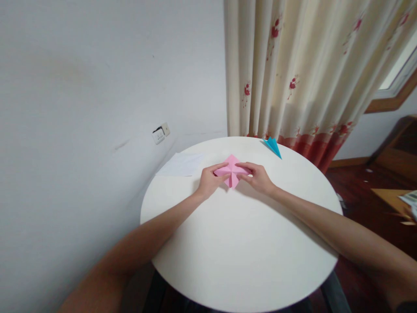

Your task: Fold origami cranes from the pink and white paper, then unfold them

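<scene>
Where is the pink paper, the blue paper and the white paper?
pink paper [232,167]: head view, top flap.
blue paper [273,146]: head view, middle of the fold.
white paper [181,164]: head view, centre of the sheet.

Home room — floral curtain [302,74] (drawn), wood floor [365,191]

1 pink paper [232,170], 1 blue paper [273,146], 1 white sheet [182,165], 2 hands

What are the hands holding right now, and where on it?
Both hands, left hand and right hand, pinch the pink folded paper at its opposite side edges.
</scene>
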Demonstrator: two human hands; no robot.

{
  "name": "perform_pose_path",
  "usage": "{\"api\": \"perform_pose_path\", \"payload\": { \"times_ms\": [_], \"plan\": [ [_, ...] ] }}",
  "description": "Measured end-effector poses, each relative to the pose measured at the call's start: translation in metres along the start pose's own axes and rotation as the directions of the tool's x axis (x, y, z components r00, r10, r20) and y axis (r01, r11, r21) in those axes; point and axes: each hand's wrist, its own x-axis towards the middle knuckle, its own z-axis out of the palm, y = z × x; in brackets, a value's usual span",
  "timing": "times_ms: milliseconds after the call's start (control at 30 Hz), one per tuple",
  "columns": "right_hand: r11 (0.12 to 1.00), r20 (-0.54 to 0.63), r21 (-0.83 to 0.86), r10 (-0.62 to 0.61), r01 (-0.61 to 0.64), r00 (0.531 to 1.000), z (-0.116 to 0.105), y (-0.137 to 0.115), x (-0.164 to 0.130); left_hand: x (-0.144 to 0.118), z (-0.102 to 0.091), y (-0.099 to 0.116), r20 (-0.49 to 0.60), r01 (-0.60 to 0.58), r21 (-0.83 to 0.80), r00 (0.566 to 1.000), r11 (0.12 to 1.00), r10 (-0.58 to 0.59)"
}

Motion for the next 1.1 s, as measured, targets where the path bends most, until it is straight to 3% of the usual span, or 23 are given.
{"api": "perform_pose_path", "payload": {
  "times_ms": [133,300,467,633,900,1100],
  "plan": [
    [0.994,-0.006,-0.093,-0.052,0.051,0.999,-0.001,-0.003,-0.001,0.001,-0.001,-0.002,0.013,0.006,0.044,1.0,0.999,-0.006],
    [0.994,-0.028,-0.094,-0.059,0.056,0.998,-0.001,-0.006,0.0,0.002,-0.004,0.0,0.017,-0.119,0.18,0.993,0.976,0.118],
    [0.995,-0.049,-0.097,-0.023,0.018,0.999,-0.001,-0.006,0.001,0.002,-0.003,-0.001,-0.005,-0.107,0.204,0.994,0.973,0.11],
    [0.993,-0.11,-0.115,-0.054,0.041,0.992,-0.003,-0.006,0.003,0.004,-0.004,-0.002,-0.048,-0.172,0.28,0.98,0.945,0.193],
    [0.999,0.053,-0.039,-0.007,0.009,0.999,-0.002,-0.013,0.003,-0.002,-0.005,0.01,0.246,-0.221,0.253,0.956,0.942,0.158],
    [0.977,0.048,0.13,0.167,-0.172,0.985,0.005,-0.009,0.002,-0.003,-0.003,0.009,0.31,-0.075,0.217,0.951,0.973,0.005]
  ]
}}
